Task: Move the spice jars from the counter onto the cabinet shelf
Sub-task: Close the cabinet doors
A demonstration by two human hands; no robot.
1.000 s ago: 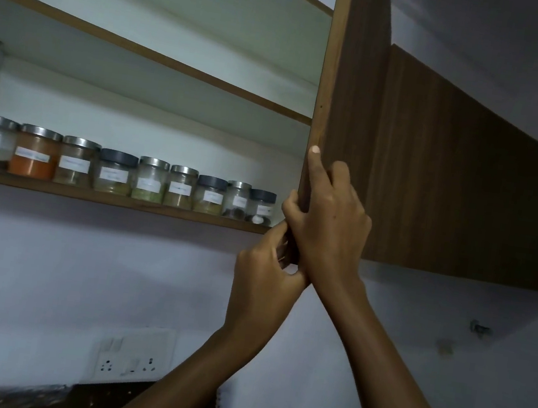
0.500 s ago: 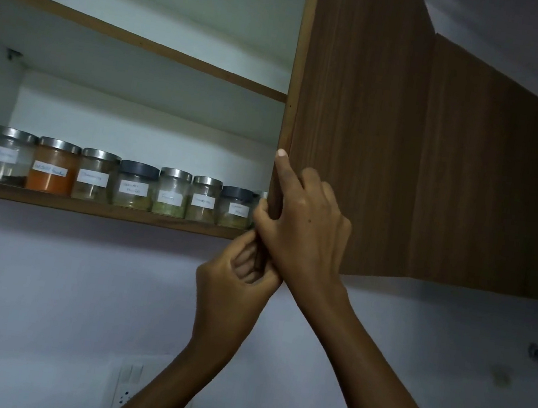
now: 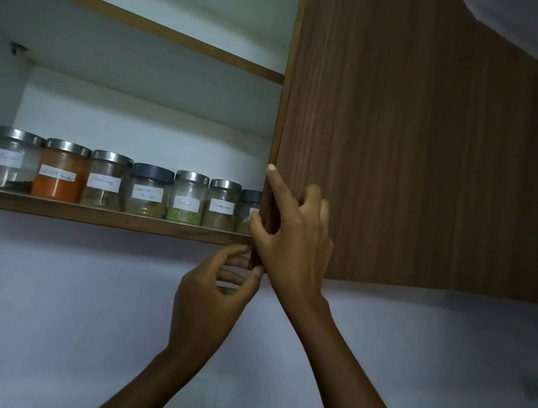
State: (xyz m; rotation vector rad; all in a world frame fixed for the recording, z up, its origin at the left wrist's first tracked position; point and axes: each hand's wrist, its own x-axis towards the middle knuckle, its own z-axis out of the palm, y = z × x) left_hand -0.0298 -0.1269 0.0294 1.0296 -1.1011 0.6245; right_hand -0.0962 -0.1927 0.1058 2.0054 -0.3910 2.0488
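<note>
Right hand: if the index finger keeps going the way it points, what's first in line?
Nothing new: the right hand index already lies up the brown wooden cabinet door edge, so it would likely just follow it.

Spice jars [image 3: 118,182] line the shelf [image 3: 100,216], left of the door [image 3: 425,139].

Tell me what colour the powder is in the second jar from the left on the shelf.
Bright orange; the second jar has a silver lid, seen clearly in the head view.

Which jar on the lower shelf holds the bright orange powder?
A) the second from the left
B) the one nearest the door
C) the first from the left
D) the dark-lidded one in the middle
A: the orange-filled jar stands second from the left on the lower shelf, between two paler jars.
</note>
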